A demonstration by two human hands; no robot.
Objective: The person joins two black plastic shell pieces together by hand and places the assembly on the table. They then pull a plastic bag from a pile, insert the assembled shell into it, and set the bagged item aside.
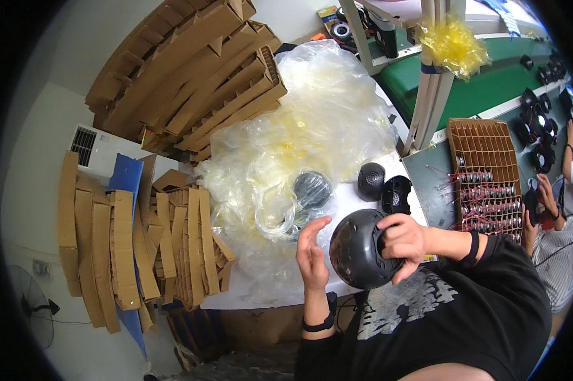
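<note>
Near a white worktable [248, 293], a glossy black, rounded plastic shell [355, 251] is gripped by the right hand [405, 244], seemingly being positioned; turning it would call for the empty, loosely open left hand [313, 255] beside it. Beyond lie crumpled translucent plastic bags [328, 105].

Right hand [406, 244] gripping a black rounded plastic shell [355, 251]; open left hand [312, 259] just beside it; crumpled translucent plastic bags [324, 95] beyond; brown cardboard dividers [123, 241] left.
</note>
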